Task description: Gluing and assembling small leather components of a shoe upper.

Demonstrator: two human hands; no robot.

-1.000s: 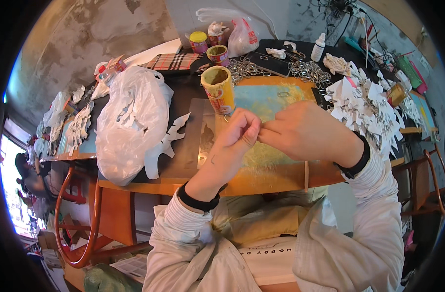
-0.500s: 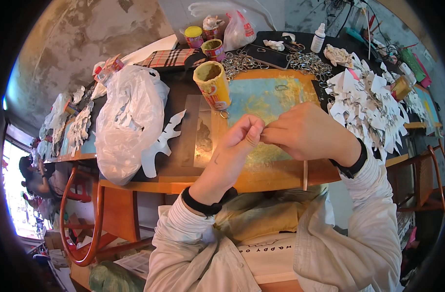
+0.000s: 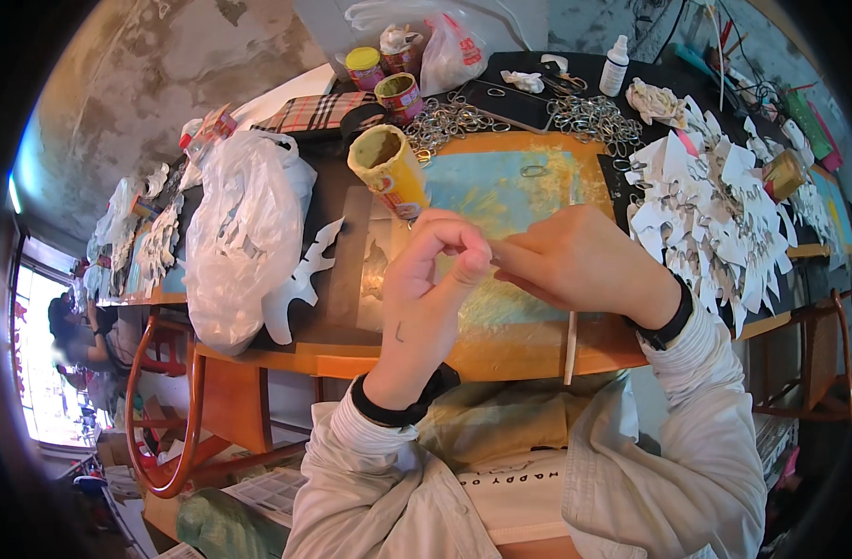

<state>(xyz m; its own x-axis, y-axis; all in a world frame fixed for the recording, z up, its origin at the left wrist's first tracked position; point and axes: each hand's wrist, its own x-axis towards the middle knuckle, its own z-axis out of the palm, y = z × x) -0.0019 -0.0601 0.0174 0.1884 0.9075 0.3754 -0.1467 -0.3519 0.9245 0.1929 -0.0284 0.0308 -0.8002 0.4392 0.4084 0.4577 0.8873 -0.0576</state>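
Both of my hands meet over a blue, yellow-stained mat (image 3: 473, 177) on the table. My left hand (image 3: 431, 265) is closed, thumb and forefinger pinched together; whatever lies between them is too small to make out. Against those fingertips, my right hand (image 3: 575, 256) is closed too, its fingers bent. A thin wooden stick (image 3: 570, 349) passes under the right hand, apparently held in it, with its ends showing above and below. Just beyond my left hand stands a yellow can (image 3: 389, 172) with a crusted rim. One loose metal ring (image 3: 534, 171) rests on the mat.
A white plastic bag (image 3: 244, 242) and a white cut-out piece (image 3: 300, 284) lie to the left. Many metal rings (image 3: 454, 121) are heaped behind the mat. White pieces (image 3: 710, 200) pile up at right. A white bottle (image 3: 614, 67) stands at the back; a chair (image 3: 179, 401) is at left.
My left hand has shifted slightly left and its fingers have arched up. The stick at my right hand has swung, and its upper end now shows above the hand.
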